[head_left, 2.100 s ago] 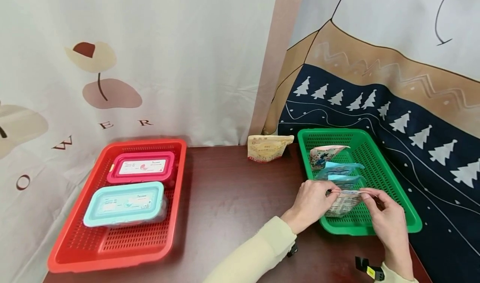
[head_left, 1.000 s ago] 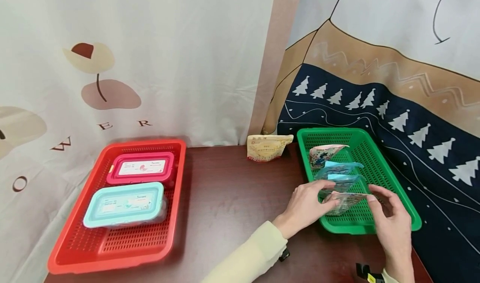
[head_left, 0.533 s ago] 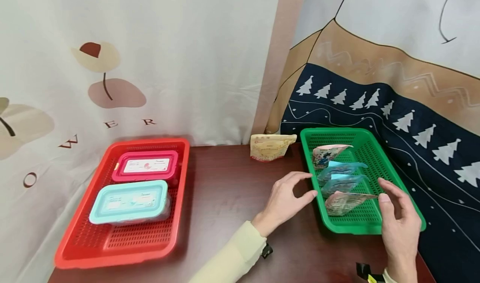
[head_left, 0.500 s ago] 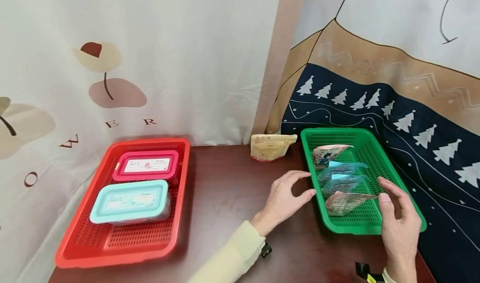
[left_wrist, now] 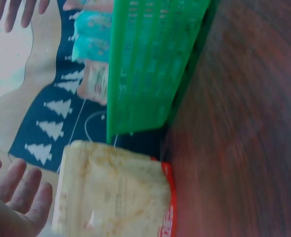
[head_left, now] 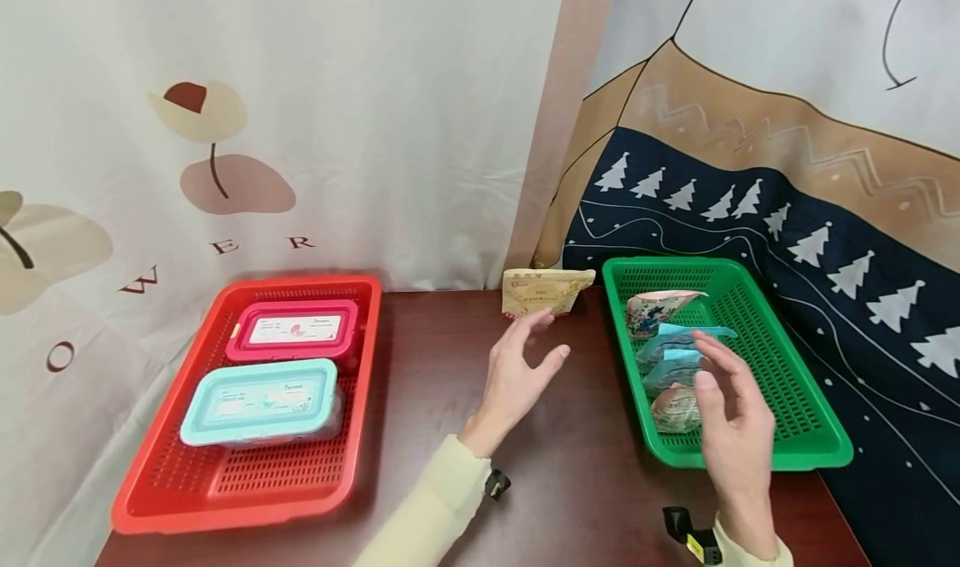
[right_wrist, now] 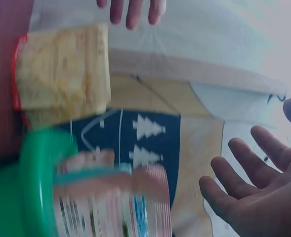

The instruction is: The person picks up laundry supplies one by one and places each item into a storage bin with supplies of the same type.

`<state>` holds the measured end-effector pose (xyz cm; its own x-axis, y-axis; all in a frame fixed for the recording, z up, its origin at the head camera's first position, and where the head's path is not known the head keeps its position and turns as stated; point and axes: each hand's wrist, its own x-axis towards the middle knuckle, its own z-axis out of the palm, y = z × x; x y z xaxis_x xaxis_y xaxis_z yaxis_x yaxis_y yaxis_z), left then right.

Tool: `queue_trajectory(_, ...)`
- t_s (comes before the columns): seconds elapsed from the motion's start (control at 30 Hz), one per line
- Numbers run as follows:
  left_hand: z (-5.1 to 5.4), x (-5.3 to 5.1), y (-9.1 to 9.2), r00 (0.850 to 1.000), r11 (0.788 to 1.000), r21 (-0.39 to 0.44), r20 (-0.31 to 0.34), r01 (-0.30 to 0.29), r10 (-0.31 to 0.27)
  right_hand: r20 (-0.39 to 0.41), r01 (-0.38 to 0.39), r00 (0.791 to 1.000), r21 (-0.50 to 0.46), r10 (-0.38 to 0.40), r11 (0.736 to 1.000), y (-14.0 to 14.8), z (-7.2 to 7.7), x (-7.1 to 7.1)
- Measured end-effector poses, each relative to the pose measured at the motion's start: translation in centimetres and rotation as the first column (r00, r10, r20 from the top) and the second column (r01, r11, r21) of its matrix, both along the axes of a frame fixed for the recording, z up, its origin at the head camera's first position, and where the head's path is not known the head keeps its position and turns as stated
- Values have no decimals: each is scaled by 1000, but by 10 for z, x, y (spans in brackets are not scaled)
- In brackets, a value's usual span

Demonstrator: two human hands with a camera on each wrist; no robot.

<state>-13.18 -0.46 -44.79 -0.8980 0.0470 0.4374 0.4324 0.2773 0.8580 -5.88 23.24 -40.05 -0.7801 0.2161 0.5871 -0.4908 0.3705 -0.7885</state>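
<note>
Bare and spread, my left hand (head_left: 513,379) hovers over the table just in front of a cream-yellow stand-up pouch (head_left: 540,292). Its fingertips overlap the pouch's lower edge in the head view; in the left wrist view a gap separates the fingers (left_wrist: 24,195) from the pouch. My right hand (head_left: 738,434) holds nothing and is over the green basket (head_left: 806,413), fingers and thumb apart. Inside that basket, along its left side, stand a patterned pouch (head_left: 656,313), two blue pouches (head_left: 667,375) and a pale printed pouch (head_left: 675,408), partly hidden by the right hand.
On the left is a red basket (head_left: 345,459) holding a pink-lidded box (head_left: 292,350) and a turquoise-lidded box (head_left: 258,404). The dark brown table (head_left: 442,367) runs between the baskets. A printed curtain (head_left: 412,133) hangs behind.
Both hands have let go of the pale pouch, which stays in the green basket. The left hand has moved left toward the yellow pouch; the right hand has lately shifted left over the basket.
</note>
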Motion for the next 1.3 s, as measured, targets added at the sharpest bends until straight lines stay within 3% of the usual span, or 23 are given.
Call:
queue_trajectory(0.13,-2,-4,-13,997,997,23,-21,-68,68,-3,-60,998,5,60,998,-20,-3,-4)
queue_trajectory(0.27,-5,-7,-24,992,992,38,-35,-120,121,49,-109,993,-18,110,994,-39,-7,-10)
queue_trajectory(0.5,-9,-10,-38,983,983,62,-56,-172,176,86,-143,984,-152,158,978,-63,-15,-25)
queue_trajectory(0.77,-12,-15,-48,964,966,101,-99,-238,248,199,-112,968,-201,153,973,-79,-27,-47)
queue_trajectory(1.03,-11,-27,-50,959,962,66,-93,-264,269,306,-79,945,-141,119,987,-87,-34,-78)
queue_trajectory(1.17,-12,-38,-51,963,965,43,-60,-260,262,335,-20,941,-109,56,994,-90,-39,-94)
queue_trajectory(1.3,-13,-48,-51,971,972,4,25,-237,237,356,31,935,-78,-2,996,-94,-44,-110)
